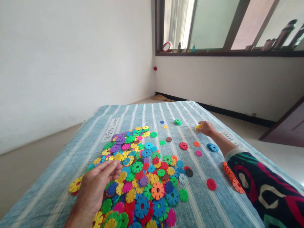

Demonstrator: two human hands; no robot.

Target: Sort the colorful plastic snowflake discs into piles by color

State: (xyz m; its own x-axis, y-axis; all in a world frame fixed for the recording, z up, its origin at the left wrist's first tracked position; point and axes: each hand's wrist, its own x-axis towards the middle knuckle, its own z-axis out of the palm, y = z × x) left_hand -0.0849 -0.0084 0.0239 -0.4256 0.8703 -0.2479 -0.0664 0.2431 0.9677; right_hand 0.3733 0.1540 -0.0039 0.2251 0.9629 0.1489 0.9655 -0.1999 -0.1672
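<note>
The right hand (207,128) was pinched on a yellow disc (198,128) far out on the striped cloth (148,115), near a green stack (177,122) and a blue stack (213,148), probably kept apart by colour from the mixed heap (143,181). The left hand (101,179) curled over that heap, its grip impossible to tell. Printing (111,129) on the cloth read "With love".

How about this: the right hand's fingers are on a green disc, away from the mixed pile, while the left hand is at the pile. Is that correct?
Not quite: the disc is wrong in colour. The head view shows the right hand's fingers on a yellow disc, not a green one. The rest stands: the left hand is at the mixed pile.
</note>
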